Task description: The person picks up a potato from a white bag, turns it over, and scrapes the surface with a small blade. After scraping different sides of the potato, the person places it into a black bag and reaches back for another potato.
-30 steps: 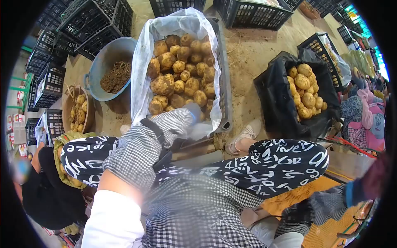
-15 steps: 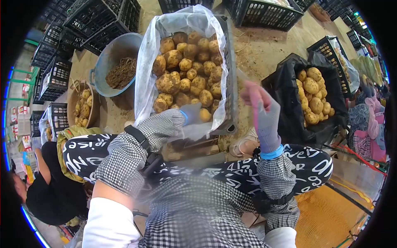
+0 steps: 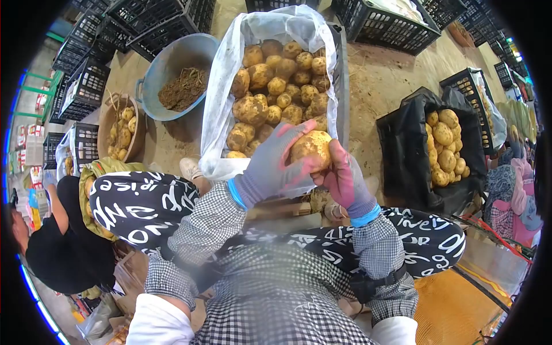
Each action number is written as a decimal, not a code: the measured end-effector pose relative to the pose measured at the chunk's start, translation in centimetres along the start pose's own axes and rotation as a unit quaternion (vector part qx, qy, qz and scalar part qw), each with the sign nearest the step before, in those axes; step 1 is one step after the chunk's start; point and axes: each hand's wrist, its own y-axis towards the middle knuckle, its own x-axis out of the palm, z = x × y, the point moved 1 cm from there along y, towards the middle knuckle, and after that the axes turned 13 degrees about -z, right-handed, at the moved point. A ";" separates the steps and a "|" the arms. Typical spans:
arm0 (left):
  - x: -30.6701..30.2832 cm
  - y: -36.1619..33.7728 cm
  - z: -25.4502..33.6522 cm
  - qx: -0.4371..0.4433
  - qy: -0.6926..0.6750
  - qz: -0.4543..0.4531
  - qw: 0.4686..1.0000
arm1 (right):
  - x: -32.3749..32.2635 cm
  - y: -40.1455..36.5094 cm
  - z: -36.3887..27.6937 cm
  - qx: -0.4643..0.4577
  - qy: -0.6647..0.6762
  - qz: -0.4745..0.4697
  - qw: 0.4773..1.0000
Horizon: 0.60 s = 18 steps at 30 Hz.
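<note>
A large potato (image 3: 311, 150) is held up over the near edge of the crate. My left hand (image 3: 273, 164), in a grey and pink glove, wraps round its left side. My right hand (image 3: 347, 178), gloved alike, presses its fingers against the potato's right side. Beyond both hands stands a crate (image 3: 340, 86) with a white liner (image 3: 217, 109), full of soil-marked potatoes (image 3: 277, 86). The potato hides part of the pile.
A blue tub (image 3: 150, 86) with soil and a brown basket (image 3: 101, 129) of potatoes are at the left. A black-lined crate (image 3: 397, 144) of potatoes stands right. Black crates (image 3: 385, 26) line the back. A person (image 3: 66, 241) sits at the left; others are at the far right.
My left hand has come up from the crate and is now round a large potato. My right hand has moved down and left to the same potato. The view has shifted slightly.
</note>
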 end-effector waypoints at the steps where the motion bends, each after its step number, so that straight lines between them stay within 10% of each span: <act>1: 0.0 -0.3 -0.4 0.008 -0.006 0.002 1.000 | -0.1 0.2 0.5 -0.005 0.001 -0.011 1.000; 4: -0.3 -0.1 -2.1 0.129 0.153 0.038 0.979 | 1.0 0.3 0.7 -0.038 0.020 -0.025 0.999; 7: 0.2 -0.3 -2.6 -0.047 -0.291 0.018 0.955 | 2.9 0.5 -0.4 -0.095 -0.131 0.035 0.986; 18: 1.8 -1.1 -2.9 -0.133 -0.457 0.007 0.879 | 1.3 1.3 0.5 -0.148 -0.195 0.072 0.967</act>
